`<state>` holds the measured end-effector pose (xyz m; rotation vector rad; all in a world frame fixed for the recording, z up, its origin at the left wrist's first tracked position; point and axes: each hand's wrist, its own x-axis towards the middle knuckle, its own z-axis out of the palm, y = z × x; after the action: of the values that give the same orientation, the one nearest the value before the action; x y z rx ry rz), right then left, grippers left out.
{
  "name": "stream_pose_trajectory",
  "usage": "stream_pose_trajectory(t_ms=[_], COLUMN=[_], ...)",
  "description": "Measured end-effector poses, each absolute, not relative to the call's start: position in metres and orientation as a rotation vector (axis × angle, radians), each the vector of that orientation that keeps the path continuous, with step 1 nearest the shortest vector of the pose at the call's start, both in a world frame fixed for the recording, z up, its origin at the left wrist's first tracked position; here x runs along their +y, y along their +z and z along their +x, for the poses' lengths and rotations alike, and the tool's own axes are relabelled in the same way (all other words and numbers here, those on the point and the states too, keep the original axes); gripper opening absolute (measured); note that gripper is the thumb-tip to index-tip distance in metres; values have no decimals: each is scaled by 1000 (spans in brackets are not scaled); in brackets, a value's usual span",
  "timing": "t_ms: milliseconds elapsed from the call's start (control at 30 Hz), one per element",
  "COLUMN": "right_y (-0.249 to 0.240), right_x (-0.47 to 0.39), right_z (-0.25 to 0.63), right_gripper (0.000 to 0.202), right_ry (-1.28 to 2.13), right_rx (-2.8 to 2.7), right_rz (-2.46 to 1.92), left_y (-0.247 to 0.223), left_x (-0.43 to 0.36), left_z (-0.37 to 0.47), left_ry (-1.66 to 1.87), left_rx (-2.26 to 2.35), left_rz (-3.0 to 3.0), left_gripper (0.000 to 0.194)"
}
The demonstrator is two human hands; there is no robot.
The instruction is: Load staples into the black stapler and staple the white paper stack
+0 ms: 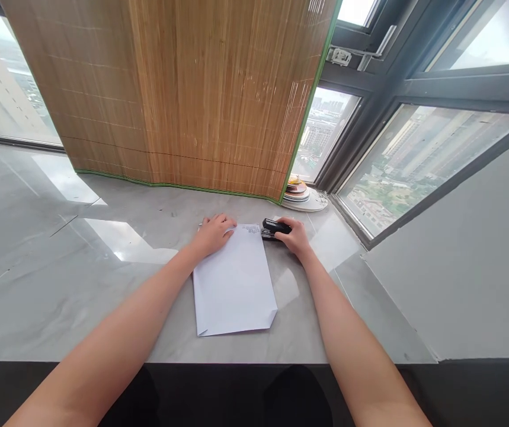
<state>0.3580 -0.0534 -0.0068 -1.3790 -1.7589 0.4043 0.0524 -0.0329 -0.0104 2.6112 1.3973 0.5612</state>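
White paper (pixel 235 284) lies on the grey marble ledge, two of its near corners folded and some small print at its far edge. My left hand (pixel 215 233) rests on the paper's far left part with fingers spread, pressing on it and gripping nothing. A black stapler (pixel 276 227) is at the paper's far right corner, its jaws at the paper's edge. My right hand (pixel 294 236) holds this stapler from the right, fingers wrapped round its rear end.
Behind the paper hangs a bamboo blind (pixel 201 101) with green edging. Several stacked plates (pixel 306 200) stand by the window corner. A white wall (pixel 454 255) rises at the right, and the ledge (pixel 116 302) ends at a dark front edge.
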Motion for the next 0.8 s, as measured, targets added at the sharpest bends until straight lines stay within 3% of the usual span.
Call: stream_pose_trajectory(t_ms=[233,467,800], right_y=[-6,0,0], right_x=[-55,-55,-53], right_z=[353,338,332], right_gripper=[30,30,31], right_ry=[263,131,110], right_rx=[-1912,-2020,-2106], right_rz=[-1326,-1305,-1355], left_y=[-6,-9,-3], left_x=[-35,-37,-46], left_z=[57,59,64], left_ry=[598,394,312], left_rx=[1113,813,810], left_rz=[2721,2783,2779], left_gripper=[34,48,49])
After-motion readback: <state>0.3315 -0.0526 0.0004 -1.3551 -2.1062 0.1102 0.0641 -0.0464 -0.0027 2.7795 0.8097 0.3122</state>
